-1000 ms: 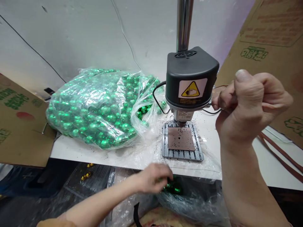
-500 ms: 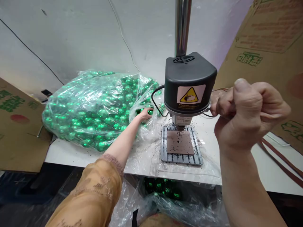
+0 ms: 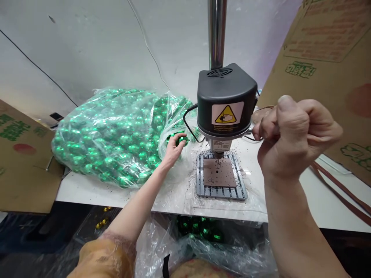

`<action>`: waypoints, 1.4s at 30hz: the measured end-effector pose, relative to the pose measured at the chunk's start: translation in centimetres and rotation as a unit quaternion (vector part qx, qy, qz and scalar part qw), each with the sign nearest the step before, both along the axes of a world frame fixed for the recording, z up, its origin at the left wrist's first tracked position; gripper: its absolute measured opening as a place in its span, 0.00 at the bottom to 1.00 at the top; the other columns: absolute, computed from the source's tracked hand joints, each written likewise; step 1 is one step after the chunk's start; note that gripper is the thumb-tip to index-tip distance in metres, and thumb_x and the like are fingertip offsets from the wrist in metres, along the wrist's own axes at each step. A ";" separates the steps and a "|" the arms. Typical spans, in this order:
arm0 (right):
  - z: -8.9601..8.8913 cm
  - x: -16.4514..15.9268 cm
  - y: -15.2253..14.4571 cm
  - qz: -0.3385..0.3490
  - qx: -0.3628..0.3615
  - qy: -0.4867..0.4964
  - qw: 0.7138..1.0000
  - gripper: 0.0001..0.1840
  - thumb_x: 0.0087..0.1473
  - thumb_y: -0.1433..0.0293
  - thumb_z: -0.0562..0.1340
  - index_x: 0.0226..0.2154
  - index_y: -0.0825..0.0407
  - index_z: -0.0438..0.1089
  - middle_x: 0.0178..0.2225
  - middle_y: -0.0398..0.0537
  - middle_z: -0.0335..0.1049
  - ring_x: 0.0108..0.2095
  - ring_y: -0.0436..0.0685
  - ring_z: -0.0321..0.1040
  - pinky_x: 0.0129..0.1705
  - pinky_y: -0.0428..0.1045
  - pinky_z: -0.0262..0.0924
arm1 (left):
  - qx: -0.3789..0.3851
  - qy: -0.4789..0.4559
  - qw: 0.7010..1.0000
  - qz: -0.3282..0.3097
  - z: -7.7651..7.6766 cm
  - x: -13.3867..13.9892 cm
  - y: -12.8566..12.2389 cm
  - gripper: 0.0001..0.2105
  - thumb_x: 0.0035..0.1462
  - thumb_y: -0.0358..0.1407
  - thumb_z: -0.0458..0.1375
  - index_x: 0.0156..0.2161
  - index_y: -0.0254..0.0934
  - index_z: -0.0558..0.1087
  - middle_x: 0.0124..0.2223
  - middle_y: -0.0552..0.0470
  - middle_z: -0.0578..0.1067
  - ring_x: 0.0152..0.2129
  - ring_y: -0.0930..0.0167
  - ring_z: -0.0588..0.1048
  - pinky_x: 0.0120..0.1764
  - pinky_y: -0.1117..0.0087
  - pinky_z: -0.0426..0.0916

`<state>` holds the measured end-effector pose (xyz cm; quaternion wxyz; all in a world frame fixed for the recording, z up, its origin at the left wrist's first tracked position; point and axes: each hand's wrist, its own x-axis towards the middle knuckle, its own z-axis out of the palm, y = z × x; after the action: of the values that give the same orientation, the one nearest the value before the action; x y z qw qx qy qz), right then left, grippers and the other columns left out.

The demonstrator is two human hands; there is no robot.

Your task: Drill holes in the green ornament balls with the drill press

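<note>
My left hand [image 3: 174,148] is at the mouth of a clear plastic bag [image 3: 127,131] packed with shiny green balls. Its fingers curl round a green ball [image 3: 182,139], partly covered by the fingertips. On the right, my right hand [image 3: 295,135] is closed on the feed handle [image 3: 255,131] of a small black drill press [image 3: 226,100]. The drill's bit points down at a brown square plate [image 3: 220,173] with a dark hole in it. That plate lies on the slotted metal base [image 3: 242,189], among dark shavings.
Cardboard boxes stand at the left [image 3: 26,162] and right [image 3: 327,58]. Brown straps [image 3: 339,189] lie on the white table [image 3: 87,189]. Below the front edge, more green balls [image 3: 199,227] sit in clear plastic. A metal column [image 3: 217,34] rises behind the drill.
My left hand has drawn back slightly toward me, showing more of its fingers at the bag mouth. My right hand keeps its hold on the handle. The view has shifted slightly.
</note>
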<state>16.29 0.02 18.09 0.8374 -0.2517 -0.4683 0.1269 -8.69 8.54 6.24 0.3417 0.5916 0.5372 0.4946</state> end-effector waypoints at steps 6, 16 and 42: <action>0.0 0.0 0.2 0.005 0.006 0.002 1.000 0.23 0.60 0.69 0.63 0.18 0.51 0.52 0.14 0.33 0.50 0.17 0.42 0.53 0.23 0.47 0.52 | -0.154 -0.202 0.961 -0.113 -2.2 3.5 -4.3 0.27 0.58 0.53 0.63 0.57 0.40 0.73 0.38 0.51 0.77 0.25 0.74 0.72 0.25 0.74 0.63; -0.4 -0.1 0.1 0.004 0.020 -0.013 1.000 0.24 0.61 0.69 0.62 0.19 0.53 0.52 0.15 0.34 0.50 0.18 0.40 0.53 0.23 0.46 0.49 | -0.092 -0.091 0.979 -0.158 -5.4 6.2 -6.3 0.31 0.51 0.50 0.72 0.55 0.36 0.73 0.47 0.46 0.80 0.39 0.67 0.77 0.42 0.67 0.72; -0.3 0.0 0.0 0.002 0.010 -0.029 1.000 0.24 0.62 0.67 0.61 0.21 0.50 0.50 0.16 0.35 0.48 0.18 0.42 0.50 0.23 0.47 0.48 | 0.001 -0.011 0.985 -0.174 -7.4 8.7 -7.8 0.28 0.51 0.39 0.72 0.55 0.39 0.70 0.56 0.43 0.76 0.54 0.58 0.75 0.59 0.54 0.68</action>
<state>16.26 0.00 17.75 0.8257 -0.2459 -0.4941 0.1166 0.05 0.74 -1.16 0.4275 0.6712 0.4218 0.4344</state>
